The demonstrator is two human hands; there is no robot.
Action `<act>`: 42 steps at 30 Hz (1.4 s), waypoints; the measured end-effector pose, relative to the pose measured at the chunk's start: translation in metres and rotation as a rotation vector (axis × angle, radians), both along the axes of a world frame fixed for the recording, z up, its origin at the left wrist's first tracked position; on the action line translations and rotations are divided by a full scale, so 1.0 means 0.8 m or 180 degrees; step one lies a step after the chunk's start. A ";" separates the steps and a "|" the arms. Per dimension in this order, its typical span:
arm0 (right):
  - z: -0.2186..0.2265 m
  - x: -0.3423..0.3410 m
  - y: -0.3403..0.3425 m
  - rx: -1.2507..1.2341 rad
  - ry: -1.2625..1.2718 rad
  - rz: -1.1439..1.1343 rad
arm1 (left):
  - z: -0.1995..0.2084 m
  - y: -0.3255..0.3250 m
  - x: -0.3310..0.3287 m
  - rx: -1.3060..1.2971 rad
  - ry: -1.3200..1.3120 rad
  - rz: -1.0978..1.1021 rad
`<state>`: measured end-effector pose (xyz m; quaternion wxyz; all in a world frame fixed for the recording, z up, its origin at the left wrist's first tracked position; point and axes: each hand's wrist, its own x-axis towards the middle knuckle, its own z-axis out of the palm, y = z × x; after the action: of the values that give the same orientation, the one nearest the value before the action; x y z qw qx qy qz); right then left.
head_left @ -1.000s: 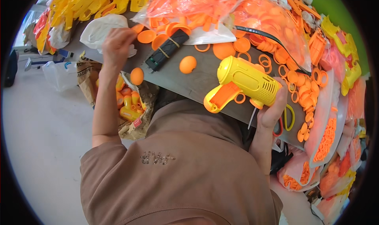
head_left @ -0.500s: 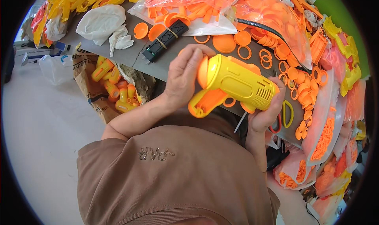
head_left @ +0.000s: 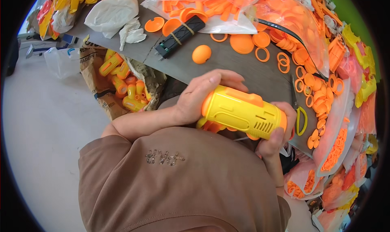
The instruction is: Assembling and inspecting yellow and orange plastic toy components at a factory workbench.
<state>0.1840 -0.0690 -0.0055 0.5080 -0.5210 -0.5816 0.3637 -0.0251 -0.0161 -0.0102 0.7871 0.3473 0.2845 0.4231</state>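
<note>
Between my hands, above the table's near edge, lies a yellow-and-orange plastic toy gun (head_left: 239,115). Its slotted side faces up, and the handle below is mostly hidden. My right hand (head_left: 277,135) is wrapped round its right end, thumb on the near side. My left hand (head_left: 198,97) has its palm against the orange left end, with the fingers stretched out over the far side. An orange domed piece (head_left: 202,54) rests on the table (head_left: 178,65) beyond my left hand. Farther back lies a black rectangular part (head_left: 178,37) with a rubber band around it.
Orange rings (head_left: 283,62) and caps (head_left: 320,102) are scattered to the right. Clear bags (head_left: 292,24) of orange parts line the back. A brown paper sack (head_left: 101,95) of similar toys stands at the left. A yellow scissor handle (head_left: 301,121) shows beside my right hand.
The toy gun has rolled and come nearer my body, so its handle is now mostly hidden. My left fingers have gone from curled around its left end to stretched out.
</note>
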 end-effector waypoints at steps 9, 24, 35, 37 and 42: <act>0.012 0.012 -0.001 0.0870 -0.0624 0.1059 | 0.021 0.010 -0.014 -0.0994 -0.0264 -0.0943; 0.047 -0.003 -0.012 0.1450 -0.0706 0.1095 | 0.050 0.000 -0.016 0.0253 -0.0109 -0.0856; 0.015 0.014 0.027 -0.0356 -0.0147 0.0945 | -0.029 -0.025 -0.051 0.0642 0.1459 -0.0154; 0.009 0.026 0.024 -0.0432 0.0040 0.0757 | -0.062 -0.028 -0.104 0.1192 0.2892 -0.0674; 0.010 0.023 0.027 -0.0492 0.0295 0.0596 | -0.149 -0.006 -0.168 0.2321 0.5082 -0.1046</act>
<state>0.2027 -0.0472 0.0027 0.4565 -0.4846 -0.5738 0.4770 -0.1591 -0.0210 -0.1294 0.2458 0.8035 0.5422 0.0012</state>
